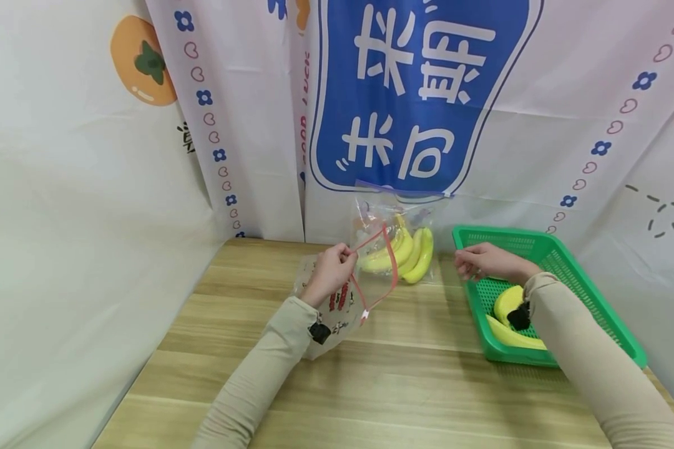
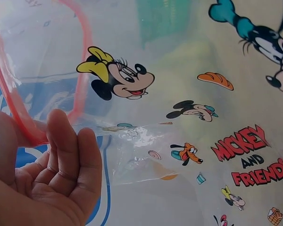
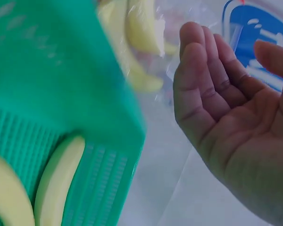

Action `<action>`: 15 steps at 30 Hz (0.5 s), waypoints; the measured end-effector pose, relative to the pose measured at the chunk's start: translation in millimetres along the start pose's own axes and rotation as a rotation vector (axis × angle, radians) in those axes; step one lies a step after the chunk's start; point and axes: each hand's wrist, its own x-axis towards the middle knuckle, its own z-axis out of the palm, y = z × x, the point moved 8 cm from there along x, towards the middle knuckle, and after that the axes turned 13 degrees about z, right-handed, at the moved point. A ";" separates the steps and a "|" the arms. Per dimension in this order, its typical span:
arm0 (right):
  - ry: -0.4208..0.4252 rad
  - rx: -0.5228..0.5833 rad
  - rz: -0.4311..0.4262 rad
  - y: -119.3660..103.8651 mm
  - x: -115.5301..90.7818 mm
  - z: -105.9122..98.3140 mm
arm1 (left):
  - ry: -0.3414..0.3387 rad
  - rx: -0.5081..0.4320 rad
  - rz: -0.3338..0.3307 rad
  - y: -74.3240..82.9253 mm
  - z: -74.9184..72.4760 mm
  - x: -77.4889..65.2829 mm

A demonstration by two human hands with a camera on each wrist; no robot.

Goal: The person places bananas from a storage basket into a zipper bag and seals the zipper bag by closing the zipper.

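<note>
My left hand [image 1: 331,271] pinches the red zip rim of a clear zip bag [image 2: 184,155] between thumb and fingers. Printed cartoon characters cover this bag, and its red-edged mouth [image 1: 393,259] gapes towards the right, with a white slider at the lower corner. Over the near left rim of a green basket [image 1: 592,287] hovers my right hand [image 1: 491,260], its fingers slightly bent and nothing in its palm in the right wrist view. Bananas [image 1: 511,338] lie in the basket, partly hidden by the right forearm.
Behind the printed bag, another clear bag [image 1: 440,265] with a purple zip leans against the back curtain [image 1: 258,125] and holds several bananas [image 1: 424,255]. The wooden table [image 1: 415,386] ends at the curtain. White cloth hangs on both sides.
</note>
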 end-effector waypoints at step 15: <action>-0.142 -0.034 0.223 70.8 -11.9 -11.2 | -0.025 -0.019 0.002 -3.5 1.5 -1.3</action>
